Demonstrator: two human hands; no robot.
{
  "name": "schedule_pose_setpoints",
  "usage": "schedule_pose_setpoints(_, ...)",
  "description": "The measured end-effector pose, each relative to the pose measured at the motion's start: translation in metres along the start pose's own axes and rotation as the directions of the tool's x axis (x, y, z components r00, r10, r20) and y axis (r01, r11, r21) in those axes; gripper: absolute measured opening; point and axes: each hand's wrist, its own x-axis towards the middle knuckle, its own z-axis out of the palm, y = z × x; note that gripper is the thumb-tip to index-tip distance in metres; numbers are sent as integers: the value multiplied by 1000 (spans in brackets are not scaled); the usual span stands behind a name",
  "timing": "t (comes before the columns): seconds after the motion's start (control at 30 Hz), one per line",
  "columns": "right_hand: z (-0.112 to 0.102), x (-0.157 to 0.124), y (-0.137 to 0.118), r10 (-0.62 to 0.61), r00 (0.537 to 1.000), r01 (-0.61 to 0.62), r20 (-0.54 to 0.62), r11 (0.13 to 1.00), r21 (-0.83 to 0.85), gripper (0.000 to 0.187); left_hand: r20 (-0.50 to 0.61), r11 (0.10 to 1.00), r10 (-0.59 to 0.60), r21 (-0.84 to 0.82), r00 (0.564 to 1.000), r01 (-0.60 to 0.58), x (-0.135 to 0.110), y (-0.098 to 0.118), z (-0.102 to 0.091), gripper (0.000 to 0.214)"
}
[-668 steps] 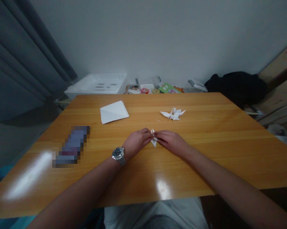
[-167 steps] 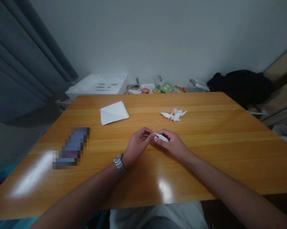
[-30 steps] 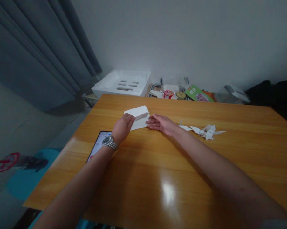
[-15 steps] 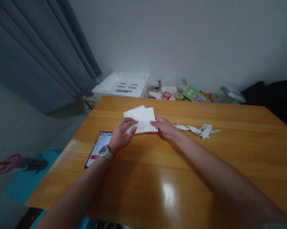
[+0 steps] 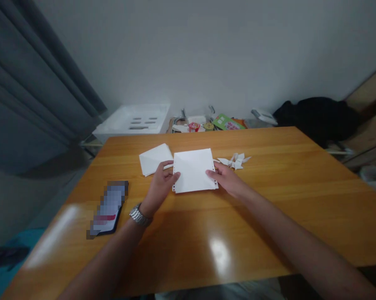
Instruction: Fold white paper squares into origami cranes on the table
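Observation:
A white paper sheet (image 5: 194,169) with punched holes along its sides is held just above the wooden table (image 5: 269,216). My left hand (image 5: 160,186) pinches its left edge and my right hand (image 5: 227,179) pinches its right edge. A small stack of white paper (image 5: 154,158) lies just beyond the left hand. Folded white paper cranes (image 5: 235,161) rest on the table right beside my right hand. I wear a metal watch (image 5: 139,216) on the left wrist.
A phone (image 5: 109,207) lies on the table at the left. Behind the table's far edge stand a white plastic bin (image 5: 132,121) and small clutter (image 5: 206,123). A black bag (image 5: 315,116) is at the back right, grey curtains (image 5: 25,83) on the left.
Both hands took one sheet off the paper stack and drew it toward me and to the right. The camera swung back to the right.

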Motion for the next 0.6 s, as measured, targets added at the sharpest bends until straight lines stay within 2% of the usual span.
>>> schedule_pose_setpoints(0.13,-22,-32,-4,5,994,-10,-105,999,-49,40,102,1000,26,-5,994,-25,3,1,33,55)
schedule_pose_setpoints(0.27,-45,-63,-2,40,967,-68,-251,992,-103,43,225,999,22,-36,974,-15,5,5,68,56)
schedule_pose_setpoints(0.43,-77,-96,2,21,902,-79,-432,990,-117,38,349,996,78,17,934,-89,14,5,113,52)
schedule_pose_setpoints(0.6,-113,-130,1,-14,809,-104,-588,981,-166,35,504,983,117,63,856,-171,23,3,165,55)
